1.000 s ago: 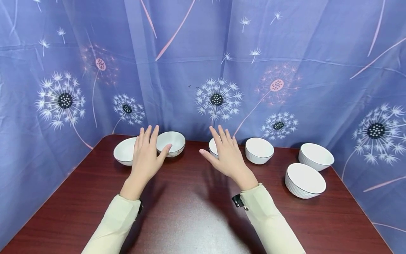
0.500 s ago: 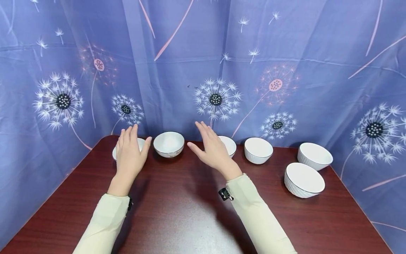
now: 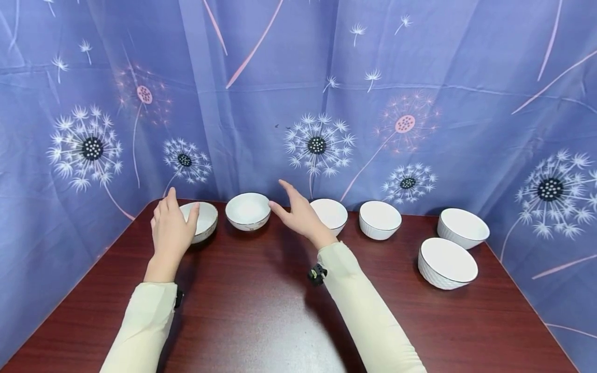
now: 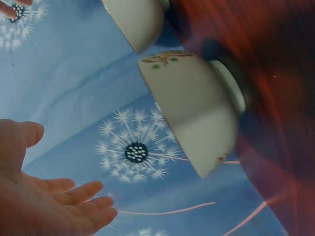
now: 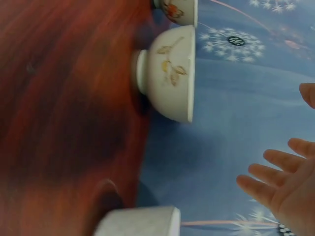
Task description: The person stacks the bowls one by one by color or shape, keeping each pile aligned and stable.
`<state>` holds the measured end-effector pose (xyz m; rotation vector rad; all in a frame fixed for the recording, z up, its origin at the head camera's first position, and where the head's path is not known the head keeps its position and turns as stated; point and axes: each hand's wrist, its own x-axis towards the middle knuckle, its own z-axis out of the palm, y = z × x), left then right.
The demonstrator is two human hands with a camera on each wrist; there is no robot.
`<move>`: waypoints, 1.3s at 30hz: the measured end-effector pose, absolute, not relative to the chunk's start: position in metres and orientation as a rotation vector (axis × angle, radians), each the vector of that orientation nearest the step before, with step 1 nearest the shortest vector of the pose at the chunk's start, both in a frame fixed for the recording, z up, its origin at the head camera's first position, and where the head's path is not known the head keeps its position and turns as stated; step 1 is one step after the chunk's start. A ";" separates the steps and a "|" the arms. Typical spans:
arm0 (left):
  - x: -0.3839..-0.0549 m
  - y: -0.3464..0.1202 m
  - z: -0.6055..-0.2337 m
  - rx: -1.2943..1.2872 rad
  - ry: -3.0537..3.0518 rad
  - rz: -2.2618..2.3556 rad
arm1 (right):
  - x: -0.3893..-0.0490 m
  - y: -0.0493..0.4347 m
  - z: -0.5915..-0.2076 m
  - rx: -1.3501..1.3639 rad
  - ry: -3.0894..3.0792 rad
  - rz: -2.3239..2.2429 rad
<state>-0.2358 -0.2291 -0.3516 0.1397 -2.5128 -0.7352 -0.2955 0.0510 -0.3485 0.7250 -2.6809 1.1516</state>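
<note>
My left hand (image 3: 169,228) hovers at the left side of the leftmost white bowl (image 3: 202,221), fingers extended and thumb apart. In the left wrist view this bowl (image 4: 192,108) shows a small floral pattern, with a gap between it and the hand (image 4: 54,201). My right hand (image 3: 300,215) is in the air between a second floral bowl (image 3: 248,212) and a plain white bowl (image 3: 332,213), partly covering neither rim fully. The right wrist view shows the right palm (image 5: 290,184) with spread fingers, apart from the floral bowl (image 5: 172,73). Neither hand holds anything.
A ribbed white bowl (image 3: 380,221) stands right of centre at the back. Two more white bowls, one behind (image 3: 463,228) and one in front (image 3: 448,264), stand at the right. A blue dandelion curtain (image 3: 261,129) hangs behind the dark red wooden table (image 3: 261,311).
Both hands have moved left. The left hand has passed across the leftmost bowl to its outer side; the right hand has come away from the plain bowl toward the second floral bowl. The bowls stay put.
</note>
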 end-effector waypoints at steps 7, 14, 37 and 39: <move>-0.237 -0.242 -0.359 0.217 -2.610 -0.810 | -0.307 0.034 -0.368 0.673 -2.701 1.293; -0.241 -0.253 -0.371 0.334 -2.644 -0.922 | -0.313 0.018 -0.385 0.553 -2.698 1.447; -0.248 -0.264 -0.398 0.610 -2.285 -1.866 | -0.311 -0.021 -0.409 0.070 -2.522 2.053; -0.250 -0.263 -0.399 0.612 -2.188 -1.983 | -0.311 -0.023 -0.410 0.023 -2.448 2.183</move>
